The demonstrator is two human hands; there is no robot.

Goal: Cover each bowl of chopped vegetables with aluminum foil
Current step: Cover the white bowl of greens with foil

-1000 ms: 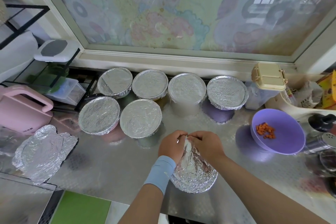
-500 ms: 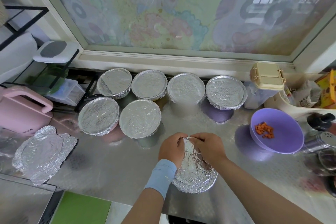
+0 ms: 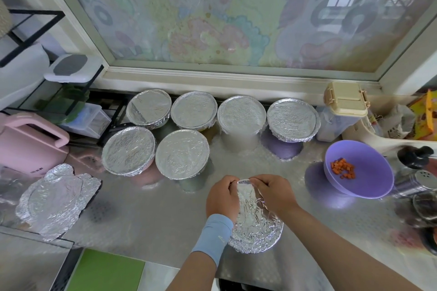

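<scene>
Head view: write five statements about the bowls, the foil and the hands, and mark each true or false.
1. Six round foil-covered bowls stand in two rows near the window. True.
2. The purple plastic bowl of chopped orange pieces is covered with foil. False: it is uncovered.
3. The left hand and the right hand both pinch the far edge of the crinkled aluminium foil sheet. True.
4. The left wrist wears a red band. False: the wristband is light blue.
5. Spare foil pieces lie beside the purple bowl. False: they lie at the counter's left end, beside the pink plastic appliance.
</scene>
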